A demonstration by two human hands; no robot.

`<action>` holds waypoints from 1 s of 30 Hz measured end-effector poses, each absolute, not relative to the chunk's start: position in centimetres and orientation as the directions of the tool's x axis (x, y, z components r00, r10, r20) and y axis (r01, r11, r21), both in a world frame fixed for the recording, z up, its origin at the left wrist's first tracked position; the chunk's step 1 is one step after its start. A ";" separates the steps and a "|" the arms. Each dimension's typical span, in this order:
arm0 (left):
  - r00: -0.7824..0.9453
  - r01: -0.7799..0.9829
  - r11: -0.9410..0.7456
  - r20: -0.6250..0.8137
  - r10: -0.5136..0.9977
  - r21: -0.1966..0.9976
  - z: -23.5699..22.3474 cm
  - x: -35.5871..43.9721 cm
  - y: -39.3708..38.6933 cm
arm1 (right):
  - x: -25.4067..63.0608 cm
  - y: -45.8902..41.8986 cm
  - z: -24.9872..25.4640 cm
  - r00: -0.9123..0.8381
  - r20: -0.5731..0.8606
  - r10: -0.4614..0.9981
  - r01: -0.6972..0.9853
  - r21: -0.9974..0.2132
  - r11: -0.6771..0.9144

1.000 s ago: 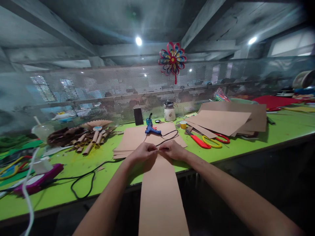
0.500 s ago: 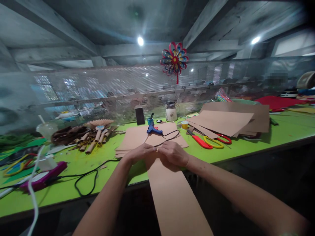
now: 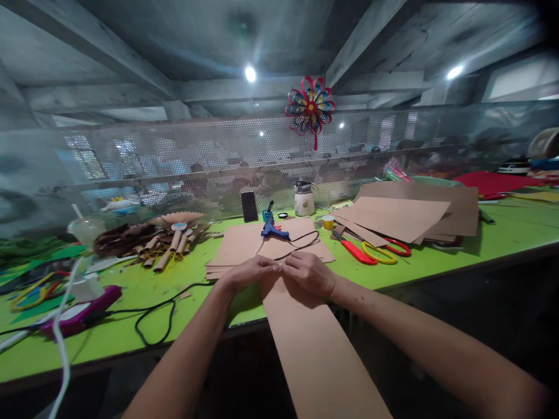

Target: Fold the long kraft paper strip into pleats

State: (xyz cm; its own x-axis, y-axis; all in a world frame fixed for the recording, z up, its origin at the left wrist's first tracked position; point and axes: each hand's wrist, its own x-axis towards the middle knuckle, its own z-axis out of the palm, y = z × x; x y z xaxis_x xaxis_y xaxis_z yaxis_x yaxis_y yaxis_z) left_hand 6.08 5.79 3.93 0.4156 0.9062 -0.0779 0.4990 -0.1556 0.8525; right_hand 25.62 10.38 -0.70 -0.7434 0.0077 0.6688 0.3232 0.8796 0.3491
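Note:
A long tan paper strip hangs from the green table edge down toward me. My left hand and my right hand meet at its top end, fingers pinched together on the paper's folded edge. Just beyond them lies a stack of tan sheets with a blue glue gun and its black cord on top.
Red and yellow scissors lie right of the hands, beside a larger pile of tan sheets. Rolled paper fans sit at the left, with a magenta tool and cables. A mesh screen with a paper flower backs the table.
The strip's hanging end has swung from straight down toward the right. Both hands stay pinched on its top end, shifted slightly.

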 end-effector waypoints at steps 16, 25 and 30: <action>0.362 0.538 -0.170 -0.045 0.931 0.826 2.5 6.1 7.2 | 25.3 11.0 -1.4 -0.648 0.681 0.341 0.338 -0.143 0.930; 0.338 0.431 -0.103 -0.054 0.940 0.897 3.6 6.1 6.1 | 25.4 11.3 -1.4 -0.625 0.722 0.297 0.242 -0.183 0.953; 0.274 0.334 -0.031 -0.065 0.959 0.942 4.0 5.8 5.8 | 25.2 10.9 -1.3 -0.573 0.786 0.233 0.249 -0.104 0.963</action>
State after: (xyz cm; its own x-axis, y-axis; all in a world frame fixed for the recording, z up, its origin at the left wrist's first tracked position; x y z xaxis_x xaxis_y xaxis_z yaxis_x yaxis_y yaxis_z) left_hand 5.80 5.76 3.97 0.2744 0.9594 -0.0652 0.3338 -0.0315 0.9421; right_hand 25.24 10.88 -1.31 -0.5729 0.2330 0.7858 0.2491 0.9629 -0.1039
